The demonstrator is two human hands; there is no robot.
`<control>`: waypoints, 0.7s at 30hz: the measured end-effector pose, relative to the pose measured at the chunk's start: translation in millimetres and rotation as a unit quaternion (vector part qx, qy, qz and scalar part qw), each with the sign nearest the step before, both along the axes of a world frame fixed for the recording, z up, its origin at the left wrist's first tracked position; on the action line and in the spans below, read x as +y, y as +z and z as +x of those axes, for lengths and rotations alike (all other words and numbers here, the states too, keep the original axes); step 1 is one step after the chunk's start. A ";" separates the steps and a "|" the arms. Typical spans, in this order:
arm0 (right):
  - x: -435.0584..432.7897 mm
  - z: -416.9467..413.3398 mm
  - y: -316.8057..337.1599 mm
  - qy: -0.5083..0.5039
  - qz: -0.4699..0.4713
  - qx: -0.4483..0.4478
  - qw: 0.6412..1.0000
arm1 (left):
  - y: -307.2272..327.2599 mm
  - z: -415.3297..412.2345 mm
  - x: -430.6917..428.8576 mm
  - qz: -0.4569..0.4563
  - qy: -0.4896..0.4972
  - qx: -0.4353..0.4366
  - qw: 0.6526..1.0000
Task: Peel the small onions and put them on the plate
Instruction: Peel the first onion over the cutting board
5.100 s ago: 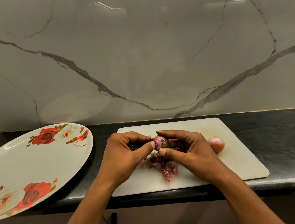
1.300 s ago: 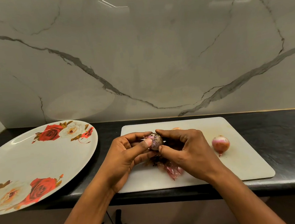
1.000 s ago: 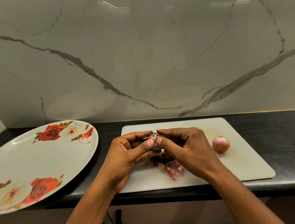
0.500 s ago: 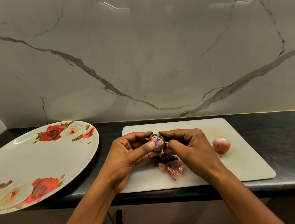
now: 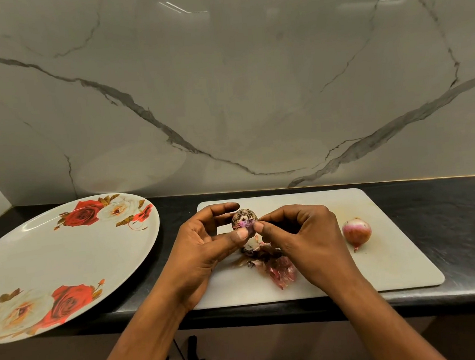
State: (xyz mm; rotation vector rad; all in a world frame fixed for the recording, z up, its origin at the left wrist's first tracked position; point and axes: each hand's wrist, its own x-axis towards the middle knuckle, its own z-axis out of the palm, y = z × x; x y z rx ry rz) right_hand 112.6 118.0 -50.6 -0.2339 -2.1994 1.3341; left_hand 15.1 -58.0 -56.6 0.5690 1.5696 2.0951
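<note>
My left hand (image 5: pixel 204 245) holds a small onion (image 5: pixel 243 217) with dark, flaky skin between thumb and fingers, just above the white cutting board (image 5: pixel 379 265). My right hand (image 5: pixel 300 231) pinches a purple flap of the onion's skin at its right side. A pile of pink and brown peels (image 5: pixel 271 262) lies on the board under my hands. A second small onion (image 5: pixel 357 230), pink and white, rests on the board to the right. The large white plate (image 5: pixel 38 269) with red rose prints sits at the left with nothing on it.
The board and plate lie on a narrow black counter (image 5: pixel 445 203) against a marble-patterned wall (image 5: pixel 224 95). The plate overhangs the counter's front edge. Dark cabinet fronts with a handle (image 5: pixel 191 354) are below the edge.
The onion has turned in my left hand, showing more of its dark speckled skin. My right fingers have shifted from its top to pinch the purple skin at its side.
</note>
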 end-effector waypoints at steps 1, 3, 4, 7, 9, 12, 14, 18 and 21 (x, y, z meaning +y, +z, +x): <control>-0.6 0.0 0.0 0.000 -0.001 0.001 1.000 | 0.0 0.4 0.0 0.002 -0.002 0.000 1.000; -1.6 -0.3 0.5 0.004 -0.006 -0.006 1.000 | 0.2 1.3 -0.1 0.004 -0.007 0.000 1.000; -2.1 -0.5 0.8 0.008 -0.008 -0.012 1.000 | 0.5 1.5 0.1 0.004 -0.010 0.000 1.000; -3.0 -1.5 -1.0 0.006 0.012 -0.026 1.000 | 0.7 1.0 0.6 0.012 -0.014 -0.007 1.000; -1.1 -2.4 -2.3 -0.006 0.025 -0.031 0.999 | 1.4 1.0 0.8 0.020 -0.013 -0.017 1.000; 3.5 -1.8 -1.9 -0.017 0.044 -0.037 0.998 | 1.2 0.1 -0.2 0.031 -0.021 -0.030 0.999; 5.6 0.0 -0.2 -0.020 0.052 -0.041 0.998 | 0.4 -1.1 -0.8 0.033 -0.030 -0.036 0.998; 4.9 3.5 3.5 -0.010 0.029 -0.039 0.999 | -1.0 -2.4 0.6 0.018 -0.020 -0.017 1.000; -0.3 4.1 6.7 0.007 0.020 -0.035 0.999 | -0.8 -1.7 0.4 0.003 -0.010 0.005 1.000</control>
